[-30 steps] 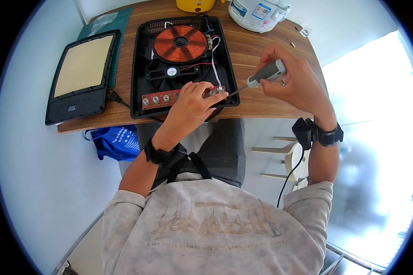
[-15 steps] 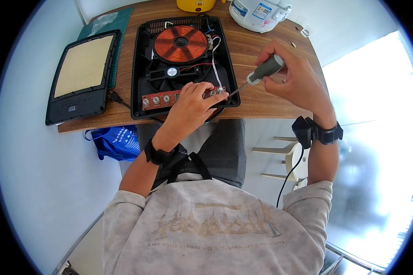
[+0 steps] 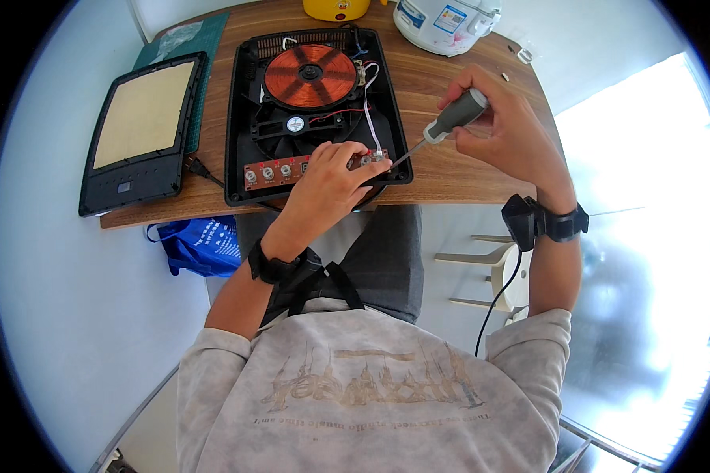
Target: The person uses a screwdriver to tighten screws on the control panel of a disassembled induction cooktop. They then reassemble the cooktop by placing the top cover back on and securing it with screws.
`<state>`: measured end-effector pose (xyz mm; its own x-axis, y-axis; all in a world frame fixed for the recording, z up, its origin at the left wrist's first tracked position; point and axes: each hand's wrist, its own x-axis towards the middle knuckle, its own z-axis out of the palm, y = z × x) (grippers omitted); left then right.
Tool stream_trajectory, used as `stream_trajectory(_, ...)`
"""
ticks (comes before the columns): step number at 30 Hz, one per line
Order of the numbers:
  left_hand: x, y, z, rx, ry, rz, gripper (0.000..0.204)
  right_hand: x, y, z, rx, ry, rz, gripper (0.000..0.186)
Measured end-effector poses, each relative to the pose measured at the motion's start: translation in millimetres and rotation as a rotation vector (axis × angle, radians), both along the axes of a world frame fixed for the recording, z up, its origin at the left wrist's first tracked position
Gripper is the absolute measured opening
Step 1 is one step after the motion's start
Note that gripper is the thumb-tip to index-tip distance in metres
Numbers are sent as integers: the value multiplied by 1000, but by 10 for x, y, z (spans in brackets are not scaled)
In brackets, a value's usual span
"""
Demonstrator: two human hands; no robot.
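An opened induction cooker base [image 3: 241, 118] lies on the wooden table [image 3: 465, 165], showing a copper coil [image 3: 310, 75], a black fan [image 3: 295, 124] and a red control board [image 3: 280, 169] along its near edge. My left hand [image 3: 331, 185] rests on the right end of that board, fingers pressing it down. My right hand [image 3: 501, 126] grips a grey-handled screwdriver [image 3: 446, 126], its shaft slanting down-left so the tip meets the board's right end beside my left fingertips.
The cooker's removed top panel [image 3: 138, 134] lies face down at the left on a green mat [image 3: 189, 43]. A white rice cooker [image 3: 450, 20] and a yellow container [image 3: 337, 8] stand at the far edge. A blue bag [image 3: 197, 244] sits under the table, a white chair [image 3: 497, 272] to my right.
My right hand has lifted the screwdriver handle higher and tilted it more steeply, with the tip staying at the board. My left hand has held still on the board.
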<state>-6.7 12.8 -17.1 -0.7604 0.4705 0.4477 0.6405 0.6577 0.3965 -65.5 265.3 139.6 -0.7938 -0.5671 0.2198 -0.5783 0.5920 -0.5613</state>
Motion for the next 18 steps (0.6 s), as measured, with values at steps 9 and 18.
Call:
stream_trajectory(9,2,5,-2,-2,-2,4,58,-21,11,-6,12,-24,-13,37)
stream_trajectory(18,-1,7,13,4,8,-4,59,-60,59,-55,-33,-32,-37,33)
